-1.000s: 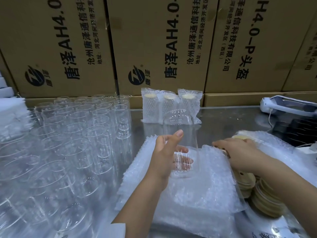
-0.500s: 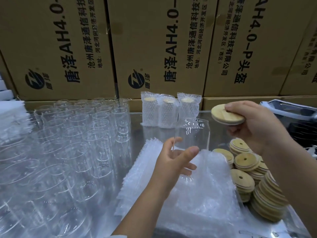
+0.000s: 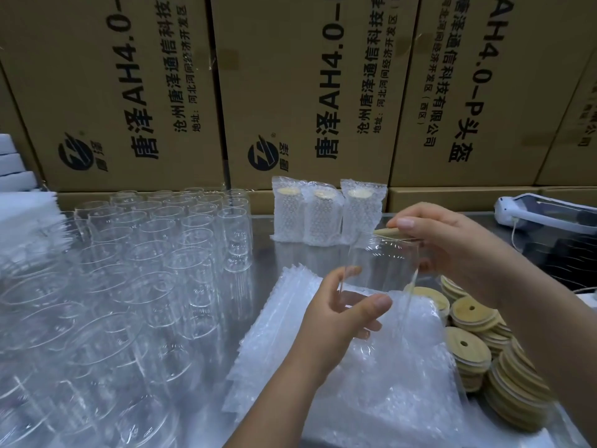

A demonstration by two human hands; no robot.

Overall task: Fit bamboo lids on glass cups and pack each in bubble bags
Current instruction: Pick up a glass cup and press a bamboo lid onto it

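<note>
My left hand (image 3: 342,315) grips the lower part of a clear glass cup (image 3: 381,270), held upright above the stack of bubble bags (image 3: 371,376). My right hand (image 3: 452,244) covers the cup's rim and holds a bamboo lid (image 3: 386,232) on top of it; only the lid's left edge shows under the fingers. Loose bamboo lids (image 3: 475,321) lie piled to the right of the bags. Three packed cups in bubble bags (image 3: 326,215) stand at the back.
Several empty glass cups (image 3: 145,260) crowd the left half of the metal table (image 3: 268,253). Cardboard boxes (image 3: 307,92) wall off the back. A white device (image 3: 546,211) with a cord lies at the right edge. White foam sheets (image 3: 22,215) sit at far left.
My right hand has brought the bamboo lid down from the air onto the cup's rim. My left hand has kept hold of the cup, raised slightly above the bags.
</note>
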